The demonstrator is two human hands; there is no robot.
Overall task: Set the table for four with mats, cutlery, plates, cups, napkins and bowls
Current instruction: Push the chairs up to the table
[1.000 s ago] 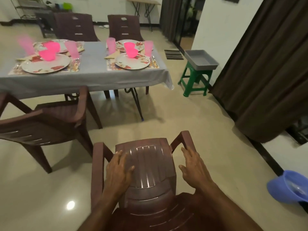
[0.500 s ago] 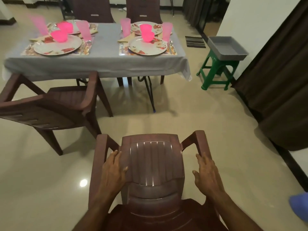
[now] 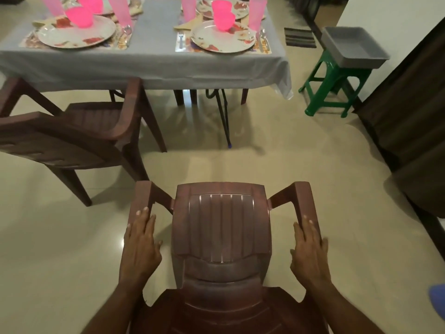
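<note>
Chairs are what we handle now: our left hand (image 3: 139,244) and right hand (image 3: 309,249) lie on the two armrests of the brown chair (image 3: 222,227) just in front of us, fingers (image 3: 144,214) nearly straight along the plastic, thumbs hooked at the inner edges, holding nothing else. Well ahead of the fingers the desk (image 3: 144,66) looks fully laid: mats, plates (image 3: 222,38), pink bowls (image 3: 224,19), cups (image 3: 255,14), a fork (image 3: 181,39), napkins. A second chair (image 3: 79,131) stands ahead on the left. We judge the setting done. Next we need to bring this chair to the free place, clear of the green stool (image 3: 333,89).
</note>
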